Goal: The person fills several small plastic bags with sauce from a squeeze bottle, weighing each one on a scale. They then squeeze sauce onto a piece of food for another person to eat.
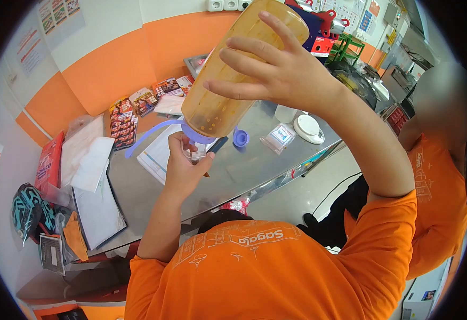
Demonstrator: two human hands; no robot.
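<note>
The person's right arm rises from the orange sleeve, bends at the elbow and brings the right hand [289,74] high over the table. Its visible fingers fan out across the wall of the amber bottle [212,109], gripping it with gaps between them; the far side of this grip is hidden. The left forearm reaches straight up from below, and the left hand [184,173] pinches a small clear cup [193,154] between thumb and fingers, directly under the bottle's mouth.

The bottle hangs tilted, base up and mouth down, above the steel table [231,173]. It is a tall, translucent cylinder with rounded shoulders, beaded inside with droplets. A smooth lilac collar [195,136] rings its neck, and a curved lilac strap [151,135] sweeps out to the left. The cup is thin-walled and see-through; whether it touches the collar cannot be told.

Beside the hands, a round lilac cap [240,137] lies on the dull, brushed-looking metal. Farther right sit a clear, crinkled packet [280,137] and a white scale [308,128] with a round top.
</note>
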